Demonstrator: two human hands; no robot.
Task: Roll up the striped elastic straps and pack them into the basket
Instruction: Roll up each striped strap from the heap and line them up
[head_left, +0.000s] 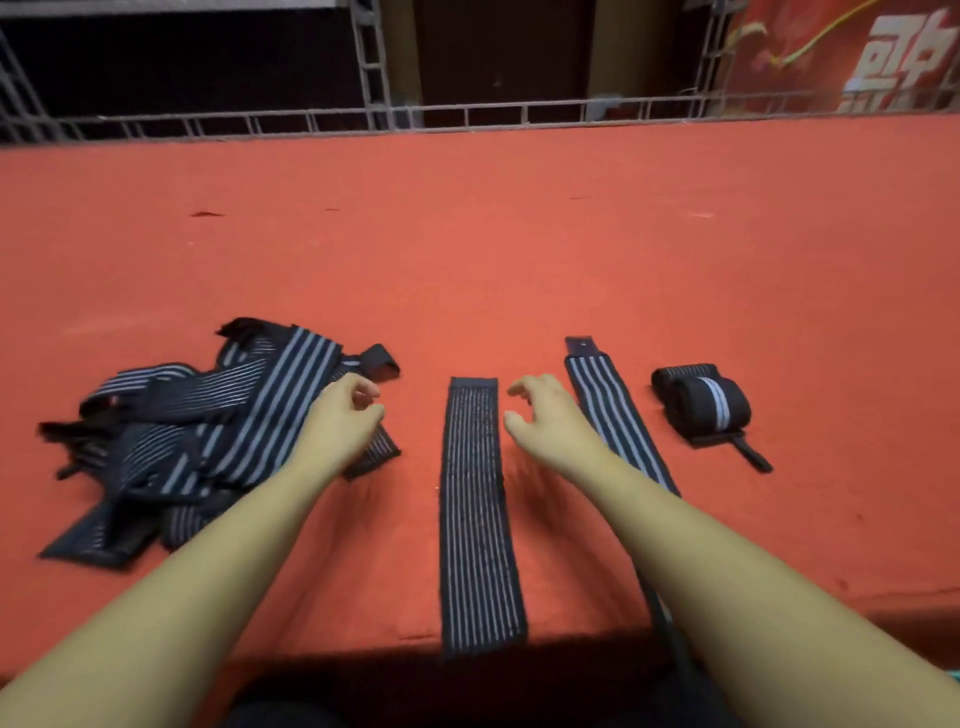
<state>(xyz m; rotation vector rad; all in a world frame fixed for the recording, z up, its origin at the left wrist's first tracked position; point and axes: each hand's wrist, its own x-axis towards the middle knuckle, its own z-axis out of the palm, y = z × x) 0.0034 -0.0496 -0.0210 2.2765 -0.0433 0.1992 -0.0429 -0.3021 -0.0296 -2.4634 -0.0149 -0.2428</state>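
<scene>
So both my hands are hovering over the red tabletop (467, 234) with nothing in them: left hand (343, 415) and right hand (545, 421) are loosely curled, fingers relaxed, one on each side of the far end of the flat strap (475, 509). That strap lies straight down the middle, its near end hanging just over the near edge of the tabletop. It looks like thin woven elastic, so I'd guess it's light, floppy and a bit stretchy. It won't break, but it'll probably skew or spring loose if I roll it sloppily. My plan is to pinch the far end at both corners, thumbs under and fingers on top, fold it over tight and roll toward the near edge while keeping the sides lined up. The fabric looks grippy enough not to slide on the red cover. The tangled pile (208, 431) sits toward the left edge, partly behind my left wrist. A second flat strap (610, 410) lies just right of my right hand and runs under that forearm. One finished roll (701, 402) sits further toward the right edge. I can't see the basket anywhere in view, so no idea yet where these go.
</scene>
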